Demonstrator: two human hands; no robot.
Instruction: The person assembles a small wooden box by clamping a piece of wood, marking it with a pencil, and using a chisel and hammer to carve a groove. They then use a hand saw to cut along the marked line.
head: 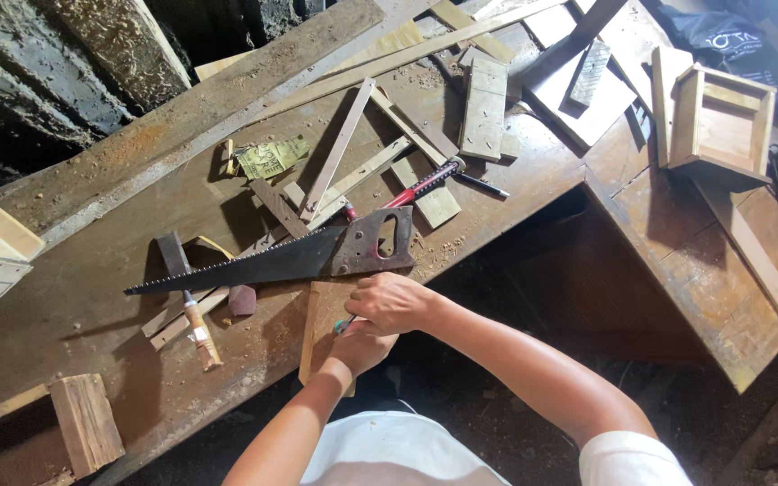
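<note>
Hands (389, 301) meet over a small board (320, 326) at the counter (74, 306) edge.
Right grip closes around a green-tipped tool (342, 325); left hand (357, 349) steadies the board; handsaw (285, 259) lies beside.

Your right hand (391, 303) sits curled, knuckles up, fingers bent down and closed, with the bare forearm running back to the lower right. Your left hand (359, 349) lies just beneath it, touching it, also closed into a loose fist, its forearm rising from below.
</note>
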